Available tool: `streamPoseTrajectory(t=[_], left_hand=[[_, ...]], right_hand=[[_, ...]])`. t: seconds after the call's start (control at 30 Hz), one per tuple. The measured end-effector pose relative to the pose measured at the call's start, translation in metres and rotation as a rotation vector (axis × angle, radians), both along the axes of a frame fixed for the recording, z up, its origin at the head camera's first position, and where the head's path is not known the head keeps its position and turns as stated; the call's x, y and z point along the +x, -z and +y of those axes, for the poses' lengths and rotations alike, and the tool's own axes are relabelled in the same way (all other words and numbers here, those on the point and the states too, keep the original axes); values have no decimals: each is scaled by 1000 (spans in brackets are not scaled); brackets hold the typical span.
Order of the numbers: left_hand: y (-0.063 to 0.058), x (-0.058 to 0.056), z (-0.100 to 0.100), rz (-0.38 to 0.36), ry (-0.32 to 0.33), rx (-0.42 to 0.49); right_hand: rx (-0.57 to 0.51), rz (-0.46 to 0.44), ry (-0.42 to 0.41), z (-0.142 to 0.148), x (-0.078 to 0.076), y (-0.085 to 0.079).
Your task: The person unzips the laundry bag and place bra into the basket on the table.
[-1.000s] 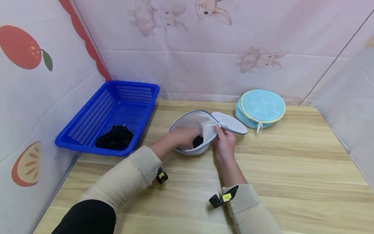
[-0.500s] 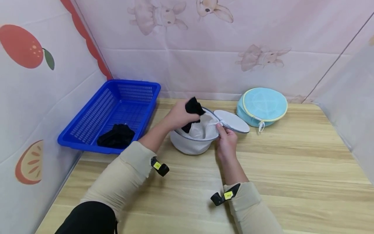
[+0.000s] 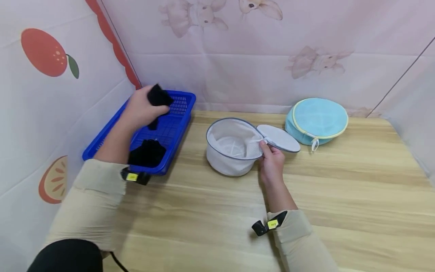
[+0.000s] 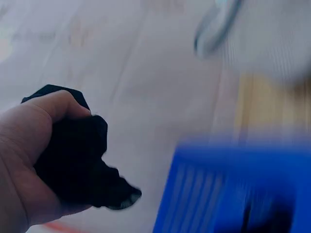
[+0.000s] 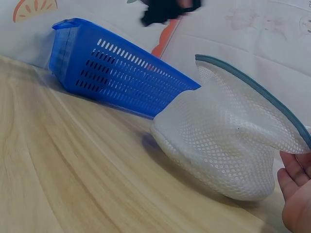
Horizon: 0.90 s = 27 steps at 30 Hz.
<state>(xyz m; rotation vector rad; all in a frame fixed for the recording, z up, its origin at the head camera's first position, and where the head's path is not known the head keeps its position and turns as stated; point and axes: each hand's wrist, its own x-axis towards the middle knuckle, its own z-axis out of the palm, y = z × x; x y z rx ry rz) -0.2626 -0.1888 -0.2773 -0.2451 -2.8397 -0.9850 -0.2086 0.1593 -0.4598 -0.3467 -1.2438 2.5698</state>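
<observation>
My left hand (image 3: pixel 139 107) grips a bundled black cloth (image 3: pixel 158 96) above the blue plastic basket (image 3: pixel 170 130); the left wrist view shows the folded black cloth (image 4: pixel 77 160) between thumb and fingers. Another black cloth (image 3: pixel 148 154) lies in the near end of that basket. With thumb and fingers, my right hand (image 3: pixel 273 164) pinches the rim of a white mesh laundry bag (image 3: pixel 227 164) beside its hinge. This bag stands upright on the table, its round lid (image 3: pixel 278 138) folded back to the right. Only its bare bottom shows inside.
A light blue mesh laundry bag (image 3: pixel 319 117) with yellow trim stands at the back right, its lid down. Printed cloth walls (image 3: pixel 238 83) border the wooden table (image 3: pixel 204 219) at the back and sides.
My left hand has lifted the black cloth out of the white laundry bag and carried it left, over the basket. The right hand keeps its hold on the rim.
</observation>
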Motion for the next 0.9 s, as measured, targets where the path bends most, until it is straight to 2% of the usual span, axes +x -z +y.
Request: streamPoseTrajectory(t=[0.07, 0.17, 0.23, 0.37, 0.5, 0.6, 0.77, 0.9], left_hand=[[4, -2, -32, -47, -28, -100], [18, -6, -70, -140, -46, -221], [30, -9, -90, -206, -48, -296], [55, -15, -115, -294, -35, -419], [76, -19, -128, -349, -18, -469], [86, -20, -131, -373, 6, -471], [93, -21, -131, -406, 56, -476], [94, -23, -130, -424, 51, -461]], right_hand=[[7, 1, -8, 0, -1, -1], [12, 1, -11, 1, -2, -2], [16, -8, -9, 1, -3, -2], [6, -33, -2, -1, -2, 0], [-2, -39, -1, 0, -1, 3], [2, -40, -4, 0, 0, 4], [10, -41, -4, 0, 0, 3], [17, -44, -7, 0, 0, 2]])
